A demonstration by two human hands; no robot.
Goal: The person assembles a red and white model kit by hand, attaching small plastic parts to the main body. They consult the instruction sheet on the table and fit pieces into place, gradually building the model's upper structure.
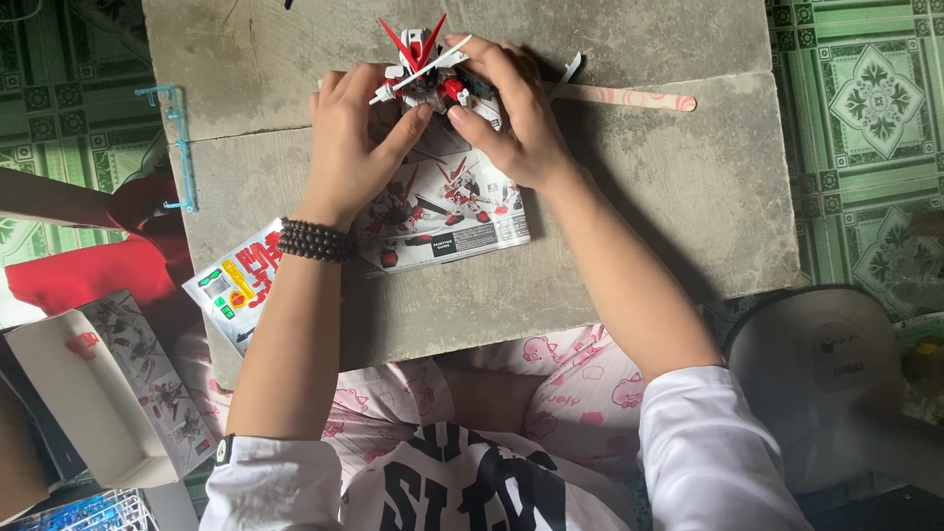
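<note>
Gripping a red-white model robot (430, 67) above an instruction sheet (447, 211), both hands

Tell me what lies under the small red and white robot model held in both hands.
Under the robot model lies a printed instruction sheet on the grey slab. The left hand and right hand cover the sheet's upper part.

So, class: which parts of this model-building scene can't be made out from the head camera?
- Robot model body: head view, covered by left hand and right hand.
- Instruction sheet: upper part under both hands.
- Open box: cut by left edge.
- Blue sprue: details too small.
</note>
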